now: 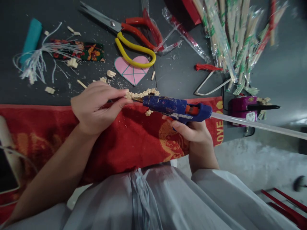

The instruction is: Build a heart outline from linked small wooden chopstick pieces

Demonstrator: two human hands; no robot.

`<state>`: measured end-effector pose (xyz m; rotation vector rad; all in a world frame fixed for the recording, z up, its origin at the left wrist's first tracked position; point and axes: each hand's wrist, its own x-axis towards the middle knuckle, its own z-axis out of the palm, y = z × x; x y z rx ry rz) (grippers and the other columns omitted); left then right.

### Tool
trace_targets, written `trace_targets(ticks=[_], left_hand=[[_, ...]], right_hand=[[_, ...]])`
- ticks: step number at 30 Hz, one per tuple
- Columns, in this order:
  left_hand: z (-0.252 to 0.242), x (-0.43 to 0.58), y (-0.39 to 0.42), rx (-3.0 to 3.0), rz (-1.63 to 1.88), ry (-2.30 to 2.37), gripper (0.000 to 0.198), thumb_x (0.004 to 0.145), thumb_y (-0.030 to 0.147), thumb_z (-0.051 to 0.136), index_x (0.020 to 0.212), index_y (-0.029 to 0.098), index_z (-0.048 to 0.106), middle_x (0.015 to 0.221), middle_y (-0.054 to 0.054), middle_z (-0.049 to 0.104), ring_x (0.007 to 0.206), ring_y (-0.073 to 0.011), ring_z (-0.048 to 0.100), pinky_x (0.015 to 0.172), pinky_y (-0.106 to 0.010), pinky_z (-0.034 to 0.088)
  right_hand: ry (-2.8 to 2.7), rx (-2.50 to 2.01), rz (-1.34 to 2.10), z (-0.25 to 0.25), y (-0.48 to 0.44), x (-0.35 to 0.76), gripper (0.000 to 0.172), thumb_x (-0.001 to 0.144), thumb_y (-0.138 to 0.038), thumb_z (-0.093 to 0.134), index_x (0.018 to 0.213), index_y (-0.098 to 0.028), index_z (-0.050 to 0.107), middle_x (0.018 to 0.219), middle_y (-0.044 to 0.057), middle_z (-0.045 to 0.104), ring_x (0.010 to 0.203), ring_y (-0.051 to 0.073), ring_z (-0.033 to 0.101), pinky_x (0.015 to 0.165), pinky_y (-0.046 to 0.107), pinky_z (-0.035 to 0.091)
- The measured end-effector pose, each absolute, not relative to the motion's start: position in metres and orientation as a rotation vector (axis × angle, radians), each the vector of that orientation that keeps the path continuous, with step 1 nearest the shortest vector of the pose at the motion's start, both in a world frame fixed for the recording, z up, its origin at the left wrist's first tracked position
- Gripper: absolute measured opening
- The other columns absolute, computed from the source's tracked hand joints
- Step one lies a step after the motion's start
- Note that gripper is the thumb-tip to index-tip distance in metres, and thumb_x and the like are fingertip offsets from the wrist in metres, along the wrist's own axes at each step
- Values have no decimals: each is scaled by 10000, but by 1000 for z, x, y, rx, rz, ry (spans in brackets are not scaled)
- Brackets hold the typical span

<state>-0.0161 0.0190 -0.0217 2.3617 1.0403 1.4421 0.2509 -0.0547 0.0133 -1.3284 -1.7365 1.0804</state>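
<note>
My right hand [192,129] is wrapped round the handle of a blue hot glue gun [165,105], whose nozzle points left. A long translucent glue stick [256,126] runs out of its back end. With thumb and fingertips pinched, my left hand [100,103] holds one end of a strip made of small pale wooden pieces [146,92]. The nozzle tip lies close to this strip, just by my left fingertips; whether it touches I cannot tell. A small cluster of the same pale pieces [149,112] shows beneath the gun, over the red towel [115,140].
Scissors [136,48] with red and yellow handles lie partly over a pink paper heart [134,72]. Bundles of wrapped chopsticks [230,35] fill the back right, above a purple device [242,110]. White string [45,54] and a teal roll [31,38] sit at left.
</note>
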Motion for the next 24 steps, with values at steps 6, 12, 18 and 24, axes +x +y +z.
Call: trace_targets(ticks=[6,12,18,24], left_hand=[[-23,-14,21,2284,1511,1020,134,857,233,815,973,222,749,767,49,726,673,-118,675,685,-279,548],[-21,-15,22,2264,1485,948,152,851,220,828,979,213,747,776,42,737,665,-107,659,681,-262,523],[-20,-15,21,2273,1438,971,152,860,257,835,982,217,755,778,34,744,651,-97,638,679,-254,520],[-21,-15,22,2252,1431,904,149,868,281,833,983,229,754,770,47,740,670,-97,660,704,-258,534]], right_hand=[[-1868,-1361,922,15,-52,274,251,968,-480,585,886,-274,701,747,-13,677,665,172,623,650,317,527],[-2058,-1704,461,36,-55,303,347,918,-412,687,1233,-289,611,1029,63,731,869,240,698,763,375,577],[-2463,-1926,117,31,-49,298,325,992,-255,471,1294,-156,540,1097,167,648,1064,342,632,934,536,555],[-2515,-1966,64,62,-43,267,426,943,-244,620,1328,-67,578,1083,200,644,1069,387,621,956,580,529]])
